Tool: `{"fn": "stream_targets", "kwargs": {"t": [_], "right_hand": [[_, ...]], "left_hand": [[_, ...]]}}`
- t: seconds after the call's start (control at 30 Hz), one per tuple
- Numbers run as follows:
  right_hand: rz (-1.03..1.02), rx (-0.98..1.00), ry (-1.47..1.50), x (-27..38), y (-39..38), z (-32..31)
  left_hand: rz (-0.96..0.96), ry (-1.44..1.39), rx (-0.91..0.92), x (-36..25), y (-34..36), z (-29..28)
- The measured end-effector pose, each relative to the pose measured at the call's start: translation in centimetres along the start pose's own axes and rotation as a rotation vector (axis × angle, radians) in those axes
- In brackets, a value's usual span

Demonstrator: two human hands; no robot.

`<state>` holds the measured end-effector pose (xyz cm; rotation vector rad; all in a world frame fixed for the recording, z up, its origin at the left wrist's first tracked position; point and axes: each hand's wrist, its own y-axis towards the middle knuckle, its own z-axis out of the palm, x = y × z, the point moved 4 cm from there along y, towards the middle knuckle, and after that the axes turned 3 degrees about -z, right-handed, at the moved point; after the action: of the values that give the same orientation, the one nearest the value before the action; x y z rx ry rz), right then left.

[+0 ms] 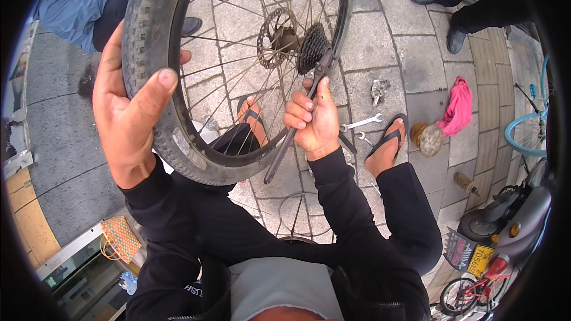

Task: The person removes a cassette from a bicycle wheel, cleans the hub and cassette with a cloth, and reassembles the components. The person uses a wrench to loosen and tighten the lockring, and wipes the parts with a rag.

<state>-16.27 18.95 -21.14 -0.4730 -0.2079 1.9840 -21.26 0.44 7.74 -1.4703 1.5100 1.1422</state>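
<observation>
A bicycle wheel (178, 137) with a knobbly black tyre stands tilted in front of me. My left hand (134, 101) grips its tyre at the left, thumb on the tread side and most fingers hidden behind. Near the hub are a brake disc (277, 38) and a dark cassette (313, 49). Closed around a long dark metal tool (288, 145), my right hand (313, 116) is just below the cassette. The tool's jawed head is by the cassette and rim; I cannot tell whether it touches them. Its handle slants down across the tyre.
On the paving lie a spanner (361, 122), crumpled foil-like scrap (379, 91) and a pink cloth (457, 107) beside a round tin (427, 138). A parked scooter (505, 232) stands at right. Other people's shoes (456, 40) show at upper right; a blue-sleeved person (83, 3) is upper left.
</observation>
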Motion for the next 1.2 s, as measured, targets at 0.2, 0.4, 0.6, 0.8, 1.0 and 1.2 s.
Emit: {"fn": "stream_targets", "kwargs": {"t": [0.2,0.4,0.6,0.8,1.0,1.2], "right_hand": [[-0.022,-0.086,-0.051,-0.7,-0.6,4.6],[-0.083,0.113,0.681,0.1,-1.3,10.3],[-0.070,0.023,0.274,-0.1,-6.2,6.1],[-0.202,0.139,0.566,1.2,-5.0,8.2],[-0.286,0.113,0.401,0.9,-8.9,6.9],[-0.209,-0.357,-0.351,-0.3,-14.5,-4.3]], "left_hand": [[0.016,-0.054,0.022,0.2,0.1,-0.6],[0.018,-0.134,0.070,0.3,-1.2,0.1],[0.063,-0.171,0.123,0.4,-1.4,0.5],[0.044,-0.170,0.207,-0.4,-2.6,2.0],[0.104,-0.137,0.192,-1.1,-2.0,2.6],[0.052,-0.213,0.209,-1.0,-1.7,2.2]]}}
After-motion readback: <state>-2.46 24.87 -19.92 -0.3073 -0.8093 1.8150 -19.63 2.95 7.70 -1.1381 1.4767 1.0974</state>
